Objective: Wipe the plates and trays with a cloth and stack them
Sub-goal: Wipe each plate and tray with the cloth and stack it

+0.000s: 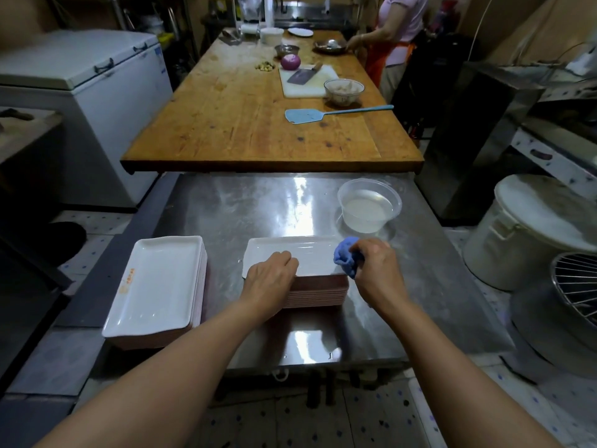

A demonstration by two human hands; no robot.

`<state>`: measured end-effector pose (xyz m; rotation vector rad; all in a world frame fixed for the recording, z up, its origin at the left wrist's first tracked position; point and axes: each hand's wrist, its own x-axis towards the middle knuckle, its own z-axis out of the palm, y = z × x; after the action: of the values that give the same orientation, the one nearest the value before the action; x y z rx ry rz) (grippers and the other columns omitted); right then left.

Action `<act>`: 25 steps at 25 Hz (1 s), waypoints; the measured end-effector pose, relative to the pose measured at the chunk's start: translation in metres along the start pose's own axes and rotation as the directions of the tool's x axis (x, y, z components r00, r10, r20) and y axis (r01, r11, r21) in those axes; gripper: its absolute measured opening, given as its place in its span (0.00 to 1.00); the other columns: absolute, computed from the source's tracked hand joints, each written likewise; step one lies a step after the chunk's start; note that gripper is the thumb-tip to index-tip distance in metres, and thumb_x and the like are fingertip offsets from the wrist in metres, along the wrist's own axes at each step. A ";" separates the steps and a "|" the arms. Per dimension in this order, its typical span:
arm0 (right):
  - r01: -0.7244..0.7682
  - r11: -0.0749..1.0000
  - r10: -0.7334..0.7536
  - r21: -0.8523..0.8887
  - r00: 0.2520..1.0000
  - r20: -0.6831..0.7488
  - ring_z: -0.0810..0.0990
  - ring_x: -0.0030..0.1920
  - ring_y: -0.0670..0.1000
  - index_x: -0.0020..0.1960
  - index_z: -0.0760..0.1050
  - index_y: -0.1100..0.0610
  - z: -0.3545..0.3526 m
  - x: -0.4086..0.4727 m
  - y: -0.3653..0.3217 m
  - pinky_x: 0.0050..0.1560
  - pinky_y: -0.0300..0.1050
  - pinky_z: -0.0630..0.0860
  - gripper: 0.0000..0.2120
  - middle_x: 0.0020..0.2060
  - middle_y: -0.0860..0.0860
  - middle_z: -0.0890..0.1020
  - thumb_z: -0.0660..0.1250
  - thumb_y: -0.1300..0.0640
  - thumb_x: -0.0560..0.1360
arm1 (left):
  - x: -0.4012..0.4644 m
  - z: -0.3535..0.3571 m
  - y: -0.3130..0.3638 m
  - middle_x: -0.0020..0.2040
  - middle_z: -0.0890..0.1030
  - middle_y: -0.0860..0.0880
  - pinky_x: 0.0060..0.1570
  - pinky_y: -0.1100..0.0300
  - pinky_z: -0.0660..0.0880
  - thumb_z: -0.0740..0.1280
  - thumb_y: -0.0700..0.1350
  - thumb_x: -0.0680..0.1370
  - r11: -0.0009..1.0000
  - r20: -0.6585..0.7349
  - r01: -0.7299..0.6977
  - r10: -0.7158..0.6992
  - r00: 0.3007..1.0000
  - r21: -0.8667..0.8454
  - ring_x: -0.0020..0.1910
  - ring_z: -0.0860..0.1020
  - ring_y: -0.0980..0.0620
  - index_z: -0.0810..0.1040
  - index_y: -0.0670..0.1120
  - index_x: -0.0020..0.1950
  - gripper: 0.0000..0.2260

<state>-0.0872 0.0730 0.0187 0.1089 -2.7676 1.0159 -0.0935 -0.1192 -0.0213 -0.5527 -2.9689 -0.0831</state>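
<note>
Wiping the top tray (300,255) of the centre stack (318,294), I pinch the blue cloth (346,256) in my right hand (374,265), fingers curled round it at the tray's right end. My left hand (273,276) presses on the tray's near left part, fingers bent at the knuckles and holding nothing. Lower left of the frame sits a second stack (155,286), turned lengthwise; I judge those trays done, though I cannot be sure. Several trays under the one I am wiping appear left. A water bowl (370,205) stands at the right, beyond the cloth.
</note>
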 end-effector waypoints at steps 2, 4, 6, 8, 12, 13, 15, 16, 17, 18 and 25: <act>-0.026 0.999 0.026 -0.018 0.999 -0.044 0.77 0.44 0.59 0.38 0.76 0.63 -0.005 -0.002 -0.004 0.41 0.56 0.77 0.06 0.42 0.56 0.79 0.63 0.70 0.69 | 0.002 -0.008 -0.001 0.50 0.75 0.48 0.35 0.55 0.60 0.56 0.37 0.77 0.999 -0.037 0.030 -0.030 0.999 -0.020 0.50 0.74 0.45 0.70 0.46 0.54 0.09; -0.035 0.999 0.029 -0.041 0.992 -0.123 0.76 0.47 0.59 0.42 0.78 0.64 -0.012 -0.005 -0.011 0.44 0.55 0.76 0.05 0.44 0.58 0.79 0.64 0.69 0.71 | 0.006 -0.023 -0.005 0.47 0.78 0.46 0.35 0.55 0.62 0.55 0.40 0.80 0.998 -0.098 0.050 -0.054 0.994 -0.048 0.46 0.76 0.43 0.70 0.45 0.56 0.08; -0.037 0.996 0.019 -0.078 0.974 -0.225 0.75 0.48 0.59 0.46 0.78 0.65 -0.019 -0.008 -0.022 0.44 0.53 0.73 0.06 0.45 0.60 0.79 0.63 0.69 0.72 | 0.006 -0.041 -0.011 0.44 0.80 0.44 0.34 0.55 0.61 0.57 0.44 0.81 0.992 -0.177 0.050 -0.071 0.982 -0.119 0.41 0.78 0.41 0.71 0.45 0.54 0.06; -0.051 0.993 0.015 -0.104 0.949 -0.316 0.74 0.48 0.59 0.47 0.78 0.64 -0.024 -0.012 -0.035 0.43 0.49 0.70 0.08 0.46 0.60 0.79 0.62 0.69 0.72 | -0.003 -0.058 -0.017 0.41 0.80 0.43 0.34 0.55 0.61 0.59 0.46 0.80 0.968 -0.237 0.082 -0.139 0.961 -0.237 0.39 0.77 0.39 0.72 0.45 0.52 0.06; -0.042 0.996 0.009 -0.075 0.918 -0.397 0.75 0.50 0.58 0.49 0.79 0.63 -0.026 -0.019 -0.072 0.46 0.44 0.68 0.09 0.48 0.59 0.80 0.63 0.69 0.72 | -0.031 -0.088 -0.033 0.39 0.79 0.46 0.37 0.53 0.68 0.62 0.43 0.78 0.772 -0.236 0.158 -0.372 0.898 -0.615 0.39 0.76 0.43 0.73 0.45 0.46 0.03; -0.011 0.998 -0.013 -0.057 0.912 -0.410 0.75 0.51 0.58 0.49 0.79 0.63 -0.026 -0.022 -0.086 0.48 0.43 0.68 0.10 0.48 0.59 0.80 0.63 0.69 0.71 | -0.039 -0.095 -0.038 0.37 0.78 0.48 0.38 0.54 0.69 0.62 0.41 0.77 0.687 -0.207 0.154 -0.413 0.887 -0.710 0.38 0.75 0.46 0.73 0.45 0.43 0.03; 0.082 0.996 -0.083 -0.022 0.888 -0.453 0.75 0.52 0.57 0.48 0.79 0.64 -0.025 -0.030 -0.114 0.50 0.38 0.66 0.09 0.48 0.59 0.80 0.64 0.70 0.70 | -0.057 -0.107 -0.047 0.34 0.76 0.52 0.36 0.58 0.69 0.62 0.39 0.77 0.548 -0.142 0.147 -0.449 0.882 -0.823 0.35 0.73 0.52 0.73 0.46 0.40 0.06; 0.130 0.991 -0.119 -0.011 0.872 -0.476 0.75 0.52 0.57 0.47 0.79 0.63 -0.023 -0.033 -0.128 0.49 0.36 0.65 0.09 0.49 0.58 0.79 0.65 0.70 0.70 | -0.066 -0.112 -0.049 0.33 0.76 0.52 0.35 0.60 0.68 0.62 0.39 0.77 0.490 -0.105 0.150 -0.455 0.884 -0.859 0.34 0.73 0.54 0.74 0.46 0.40 0.06; 0.166 0.986 -0.150 -0.010 0.861 -0.487 0.75 0.53 0.56 0.48 0.79 0.63 -0.022 -0.036 -0.141 0.49 0.35 0.66 0.09 0.50 0.57 0.78 0.65 0.70 0.69 | -0.075 -0.116 -0.051 0.33 0.76 0.52 0.35 0.61 0.68 0.62 0.38 0.77 0.435 -0.071 0.154 -0.458 0.886 -0.887 0.33 0.72 0.55 0.74 0.46 0.40 0.07; 0.188 0.982 -0.175 -0.021 0.859 -0.482 0.75 0.55 0.55 0.48 0.78 0.62 -0.020 -0.037 -0.152 0.48 0.37 0.67 0.09 0.52 0.56 0.78 0.66 0.69 0.69 | -0.082 -0.119 -0.051 0.33 0.76 0.52 0.35 0.61 0.68 0.62 0.38 0.77 0.389 -0.042 0.157 -0.457 0.888 -0.908 0.33 0.72 0.56 0.75 0.47 0.40 0.08; 0.355 0.931 -0.362 -0.086 0.864 -0.349 0.71 0.63 0.58 0.55 0.75 0.62 -0.006 -0.035 -0.198 0.64 0.56 0.61 0.17 0.62 0.57 0.74 0.62 0.68 0.67 | -0.104 -0.145 -0.052 0.33 0.77 0.49 0.38 0.56 0.71 0.61 0.37 0.77 0.278 -0.024 0.138 -0.511 0.859 -0.951 0.33 0.74 0.51 0.76 0.46 0.39 0.09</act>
<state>-0.0257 -0.0740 0.1419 0.3813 -2.3067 0.8146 -0.0002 -0.2152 0.1077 0.0926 -2.3042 -1.8240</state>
